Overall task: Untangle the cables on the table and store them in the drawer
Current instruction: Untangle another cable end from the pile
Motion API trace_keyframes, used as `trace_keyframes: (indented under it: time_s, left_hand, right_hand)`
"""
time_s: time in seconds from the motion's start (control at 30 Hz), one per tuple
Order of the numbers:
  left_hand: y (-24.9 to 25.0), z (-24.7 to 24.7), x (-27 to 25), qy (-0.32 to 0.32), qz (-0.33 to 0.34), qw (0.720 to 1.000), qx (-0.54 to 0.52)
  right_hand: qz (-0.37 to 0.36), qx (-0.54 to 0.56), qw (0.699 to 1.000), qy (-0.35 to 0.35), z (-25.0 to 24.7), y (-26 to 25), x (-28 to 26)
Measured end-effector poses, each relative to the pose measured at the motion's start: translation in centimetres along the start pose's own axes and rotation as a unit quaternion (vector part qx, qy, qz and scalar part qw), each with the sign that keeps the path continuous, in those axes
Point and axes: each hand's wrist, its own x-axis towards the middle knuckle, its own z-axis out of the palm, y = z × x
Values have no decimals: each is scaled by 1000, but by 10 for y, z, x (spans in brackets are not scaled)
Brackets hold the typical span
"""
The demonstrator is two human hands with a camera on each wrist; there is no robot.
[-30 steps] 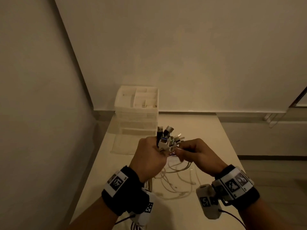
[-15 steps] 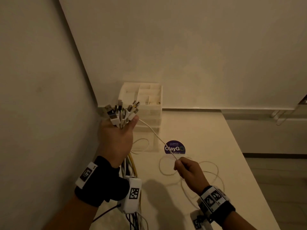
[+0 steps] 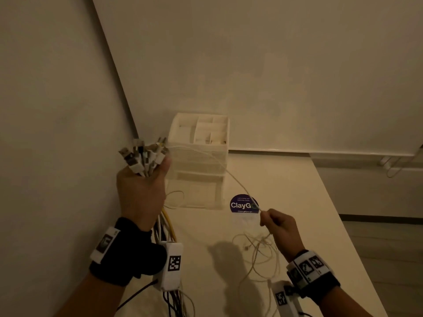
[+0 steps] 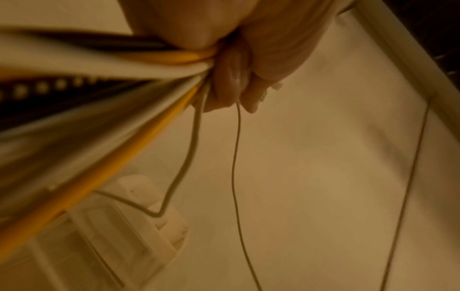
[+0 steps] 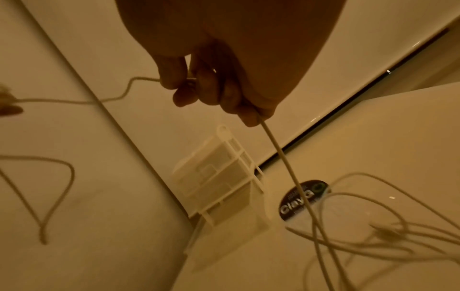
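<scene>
Left hand [image 3: 142,191] still grips the cable bundle [image 3: 146,156], plugs up, beside the drawer unit [image 3: 199,161], as half a second ago. Right hand [image 3: 278,227] pinches one white cable [image 3: 231,177], now stretched longer from the bundle above the table [image 3: 286,179].

"ClayG" is read in white letters on a round dark purple sticker [image 3: 244,203] stuck on the table [image 3: 297,202]; a white cable [image 3: 229,175] crosses its last letter. The small print is not legible.
</scene>
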Motion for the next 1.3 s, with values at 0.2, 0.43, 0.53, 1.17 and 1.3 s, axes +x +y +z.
trace_keyframes:
  time_s: [0.2, 0.43, 0.53, 1.17, 1.3]
  left_hand:
    - [18, 35, -38, -141, 22, 990, 17]
    - [32, 27, -24, -130, 19, 987, -97]
    - [30, 38, -33, -287, 112, 951, -38]
    - [30, 16, -12, -40, 77, 996, -39]
    - [34, -3, -8, -68, 71, 991, -90]
  right_hand:
    - [-38, 41, 994, -91, -10, -54, 28]
    - [-64, 5, 994, -92, -28, -82, 39]
    - [-64, 15, 990, -124, -17, -96, 34]
    - [142, 133, 981, -8, 16, 13, 24]
    - [153, 65, 986, 10, 20, 40, 25]
